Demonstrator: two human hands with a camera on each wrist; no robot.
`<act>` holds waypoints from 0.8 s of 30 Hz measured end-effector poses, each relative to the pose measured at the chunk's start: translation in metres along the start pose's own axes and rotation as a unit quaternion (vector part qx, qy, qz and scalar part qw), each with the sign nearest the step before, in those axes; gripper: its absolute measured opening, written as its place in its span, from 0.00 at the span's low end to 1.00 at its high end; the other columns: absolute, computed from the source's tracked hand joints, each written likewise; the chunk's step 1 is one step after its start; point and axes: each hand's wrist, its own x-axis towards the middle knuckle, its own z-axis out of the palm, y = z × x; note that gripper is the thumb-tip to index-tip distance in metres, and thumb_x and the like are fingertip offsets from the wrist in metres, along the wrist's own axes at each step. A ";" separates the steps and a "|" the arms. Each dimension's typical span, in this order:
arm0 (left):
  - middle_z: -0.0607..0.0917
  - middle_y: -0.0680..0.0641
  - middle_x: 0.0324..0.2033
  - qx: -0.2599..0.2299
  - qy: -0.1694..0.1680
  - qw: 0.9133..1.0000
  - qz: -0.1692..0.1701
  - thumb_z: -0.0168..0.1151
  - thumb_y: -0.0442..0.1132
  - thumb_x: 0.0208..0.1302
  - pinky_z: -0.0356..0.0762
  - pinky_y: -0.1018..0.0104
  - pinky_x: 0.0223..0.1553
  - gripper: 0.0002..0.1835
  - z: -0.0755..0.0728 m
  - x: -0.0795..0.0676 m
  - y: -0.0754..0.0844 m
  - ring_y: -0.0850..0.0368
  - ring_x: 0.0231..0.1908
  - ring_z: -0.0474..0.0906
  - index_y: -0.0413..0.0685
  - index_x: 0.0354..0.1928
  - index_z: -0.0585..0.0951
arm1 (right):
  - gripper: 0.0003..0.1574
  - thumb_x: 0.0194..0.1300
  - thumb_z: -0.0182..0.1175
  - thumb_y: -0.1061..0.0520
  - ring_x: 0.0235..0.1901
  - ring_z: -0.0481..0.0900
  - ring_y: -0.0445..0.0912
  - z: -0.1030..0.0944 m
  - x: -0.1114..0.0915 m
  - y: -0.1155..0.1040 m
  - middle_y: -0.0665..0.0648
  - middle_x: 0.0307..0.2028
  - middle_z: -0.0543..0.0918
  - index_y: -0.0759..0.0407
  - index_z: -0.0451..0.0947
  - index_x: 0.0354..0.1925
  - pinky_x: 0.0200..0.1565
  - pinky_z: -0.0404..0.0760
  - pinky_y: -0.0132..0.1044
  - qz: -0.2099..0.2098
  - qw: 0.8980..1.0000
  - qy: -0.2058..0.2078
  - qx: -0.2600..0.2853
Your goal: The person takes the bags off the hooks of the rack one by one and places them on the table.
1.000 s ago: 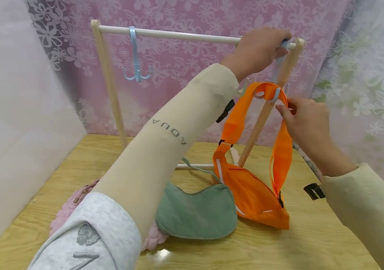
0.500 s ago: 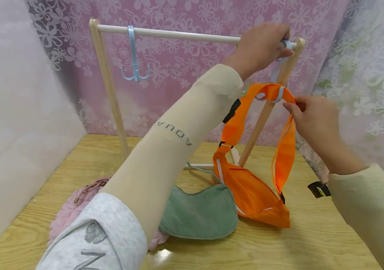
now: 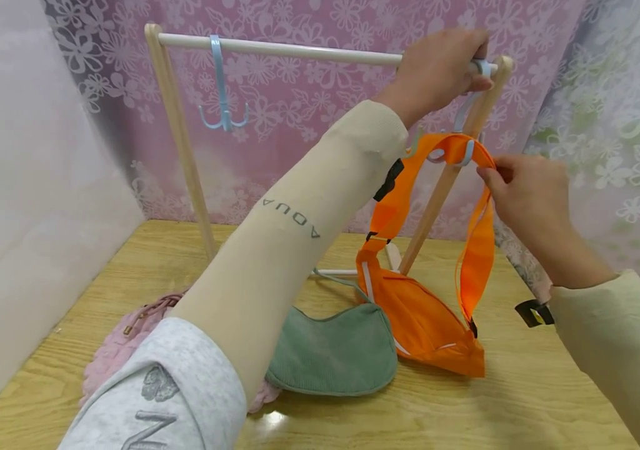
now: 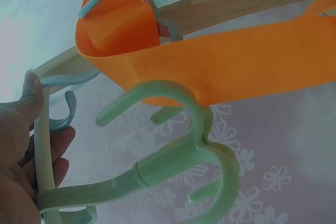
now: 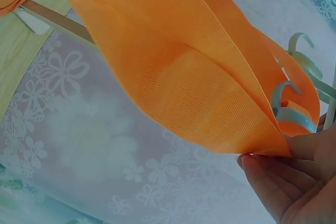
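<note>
At the rack's upper right, my left hand (image 3: 444, 65) grips the top of a pale blue hook (image 3: 469, 152) where it loops over the white rod (image 4: 45, 156). My right hand (image 3: 539, 194) pinches the orange strap (image 5: 199, 87) of a sling bag between thumb and fingers. That strap runs over a prong of the blue hook, and the orange sling bag (image 3: 418, 319) below reaches the table. Beside it on the rod is a green hook (image 4: 168, 163), mostly hidden behind my left arm in the head view.
Another light blue hook (image 3: 222, 94) with bare prongs hangs at the rod's left. On the wooden table (image 3: 545, 387) lie a green corduroy shoulder bag (image 3: 334, 353) and a pink drawstring bag (image 3: 120, 344), partly covered by my left arm. The rack's wooden posts (image 3: 185, 150) stand on both sides.
My right hand has moved slightly right and up, drawing the strap outward over the hook. The left hand has stayed at the hook's top, shifting slightly. The view has tilted a little.
</note>
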 end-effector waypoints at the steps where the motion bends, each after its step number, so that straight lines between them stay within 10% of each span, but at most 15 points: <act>1: 0.74 0.61 0.41 0.002 0.000 1.000 0.000 0.51 0.59 0.56 0.70 0.76 0.42 0.23 -0.001 0.000 0.000 0.67 0.34 0.67 0.60 0.52 0.71 | 0.20 0.65 0.53 0.53 0.25 0.72 0.61 0.000 0.000 0.000 0.69 0.27 0.81 0.69 0.80 0.43 0.33 0.61 0.51 0.001 1.000 0.002 0.002; 24: 0.74 0.62 0.41 0.018 0.003 1.000 -0.006 0.51 0.62 0.55 0.70 0.75 0.42 0.25 -0.002 0.000 0.001 0.68 0.34 0.67 0.61 0.52 0.70 | 0.23 0.67 0.47 0.52 0.29 0.74 0.63 -0.023 0.016 -0.007 0.70 0.32 0.82 0.67 0.80 0.44 0.36 0.64 0.47 0.021 0.997 0.068 0.023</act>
